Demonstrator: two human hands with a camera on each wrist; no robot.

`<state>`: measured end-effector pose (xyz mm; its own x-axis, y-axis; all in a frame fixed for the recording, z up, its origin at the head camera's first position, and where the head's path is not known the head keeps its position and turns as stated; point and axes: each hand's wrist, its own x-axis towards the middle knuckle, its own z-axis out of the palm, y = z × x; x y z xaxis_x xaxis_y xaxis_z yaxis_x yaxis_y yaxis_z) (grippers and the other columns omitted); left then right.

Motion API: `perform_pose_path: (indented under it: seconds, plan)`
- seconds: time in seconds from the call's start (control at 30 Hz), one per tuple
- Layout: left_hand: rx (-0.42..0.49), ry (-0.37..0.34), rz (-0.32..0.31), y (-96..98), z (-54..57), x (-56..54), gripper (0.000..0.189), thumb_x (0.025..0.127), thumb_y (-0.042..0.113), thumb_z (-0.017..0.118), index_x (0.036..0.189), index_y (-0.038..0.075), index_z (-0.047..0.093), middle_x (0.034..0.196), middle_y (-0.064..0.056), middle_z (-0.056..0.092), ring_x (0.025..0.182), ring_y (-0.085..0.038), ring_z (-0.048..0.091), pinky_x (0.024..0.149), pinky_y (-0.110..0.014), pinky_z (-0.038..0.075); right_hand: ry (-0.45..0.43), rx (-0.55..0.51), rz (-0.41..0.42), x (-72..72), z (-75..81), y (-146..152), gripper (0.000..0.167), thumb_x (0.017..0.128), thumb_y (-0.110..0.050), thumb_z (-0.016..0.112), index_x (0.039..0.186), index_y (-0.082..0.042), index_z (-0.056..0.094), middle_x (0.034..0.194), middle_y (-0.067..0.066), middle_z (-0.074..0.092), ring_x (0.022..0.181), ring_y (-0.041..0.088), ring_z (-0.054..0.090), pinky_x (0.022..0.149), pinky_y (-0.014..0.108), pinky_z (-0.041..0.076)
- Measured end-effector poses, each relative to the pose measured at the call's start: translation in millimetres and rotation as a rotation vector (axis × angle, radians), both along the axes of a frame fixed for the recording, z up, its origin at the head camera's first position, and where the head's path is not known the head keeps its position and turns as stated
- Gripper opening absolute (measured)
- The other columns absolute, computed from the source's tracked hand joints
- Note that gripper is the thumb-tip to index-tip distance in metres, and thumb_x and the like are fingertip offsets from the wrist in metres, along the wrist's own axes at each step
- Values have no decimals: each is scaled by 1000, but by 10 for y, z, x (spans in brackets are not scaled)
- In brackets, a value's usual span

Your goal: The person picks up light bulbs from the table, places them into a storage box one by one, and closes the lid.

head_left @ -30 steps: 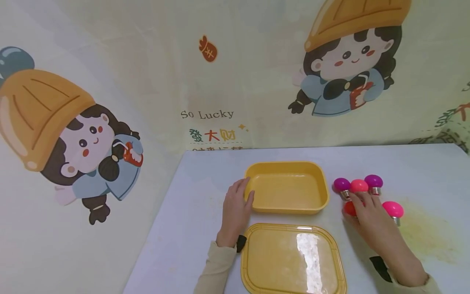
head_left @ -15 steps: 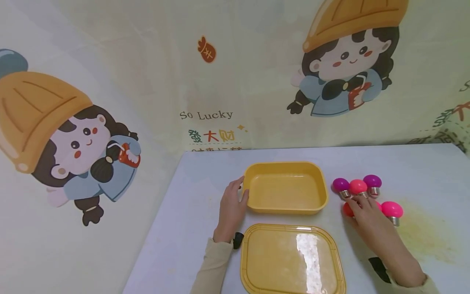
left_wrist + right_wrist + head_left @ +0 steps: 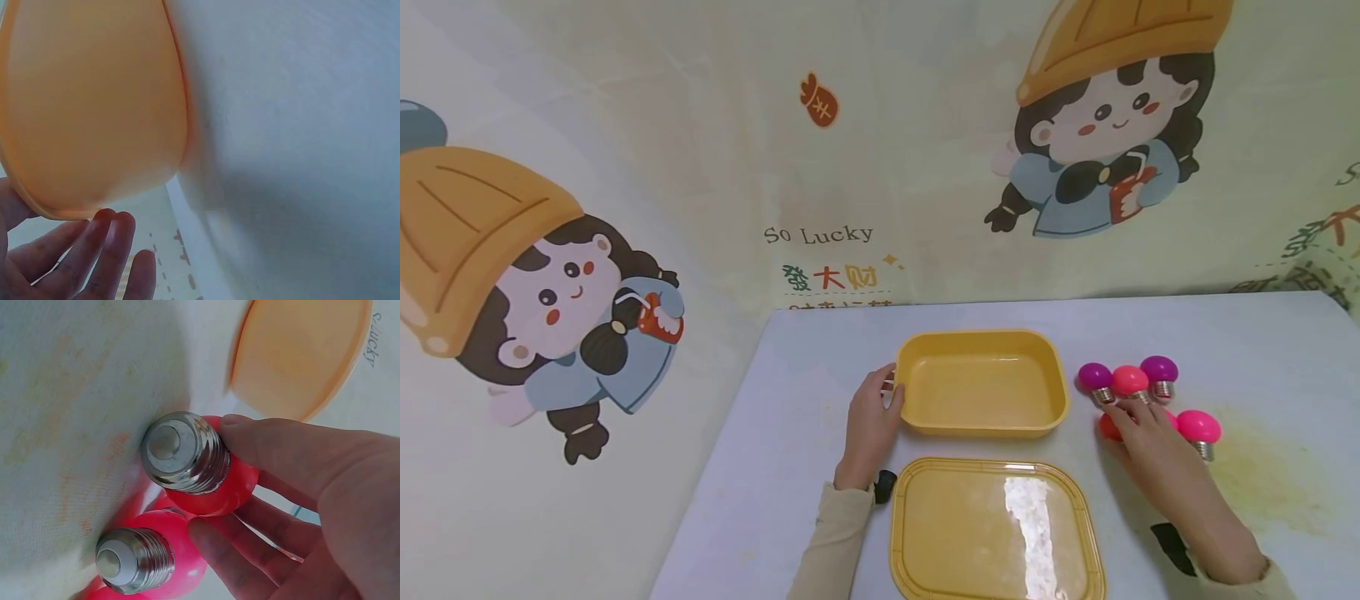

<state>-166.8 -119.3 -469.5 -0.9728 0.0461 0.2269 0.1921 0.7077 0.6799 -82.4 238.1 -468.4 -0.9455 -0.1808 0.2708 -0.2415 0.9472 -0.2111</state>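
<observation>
In the head view, my left hand (image 3: 871, 425) touches the left end of a yellow plastic box (image 3: 985, 387) with fairly straight fingers; the left wrist view has those fingertips at the box's rim. My right hand (image 3: 1168, 467) pinches a red light bulb (image 3: 1108, 427) between thumb and fingers. Its silver screw base (image 3: 187, 453) faces the right wrist camera, and the bulb lies low by the table. A pink bulb (image 3: 178, 559) sits against the fingertips. Behind the hand lie two purple bulbs (image 3: 1094, 376) and a coral-pink bulb (image 3: 1130, 380); another pink bulb (image 3: 1199, 427) lies right.
A yellow lid (image 3: 962, 525) lies flat in front of the box, between the forearms. The white table (image 3: 820, 358) has a yellowish stain (image 3: 1270, 475) on its right side. A printed cloth (image 3: 925, 167) hangs behind the table's back edge.
My left hand has shifted slightly left, from the box's rim to its outer side. My right hand stays at the bulbs, its fingers drawn slightly closer around the red bulb.
</observation>
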Motion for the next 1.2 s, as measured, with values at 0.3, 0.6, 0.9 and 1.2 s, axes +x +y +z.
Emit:
perform_pose_path:
  seconds: [0.3, 0.6, 0.9, 1.2]
  plan:
    - [177, -76, 19, -19, -18, -81, 37, 96, 16, 65, 132, 9, 61, 113, -5, 65, 98, -18, 63, 86, -33, 55, 27, -13, 8, -8, 13, -5, 57, 68, -5, 89, 118, 3, 64, 110, 25, 58, 102, 44, 51, 74, 57, 56]
    - [301, -102, 12, -53, -35, -120, 34, 96, 17, 65, 129, 9, 64, 114, -8, 67, 102, -21, 65, 89, -37, 55, 25, -19, 7, -5, 27, -5, 59, 65, -4, 90, 118, 3, 65, 110, 25, 58, 103, 45, 51, 72, 57, 57]
    - [426, -172, -7, -106, -31, -148, 33, 95, 17, 67, 127, 10, 66, 113, -11, 67, 100, -22, 65, 86, -31, 56, -4, -20, -2, 1, 30, -7, 58, 66, -4, 90, 118, 4, 65, 111, 25, 59, 105, 45, 51, 74, 57, 56]
    - [462, -196, -6, -118, -38, -131, 35, 93, 17, 70, 127, 9, 66, 113, -11, 66, 99, -22, 65, 82, -25, 55, -34, -16, -4, 9, 58, -30, 54, 70, -3, 87, 119, 3, 67, 113, 25, 58, 109, 45, 50, 75, 57, 57]
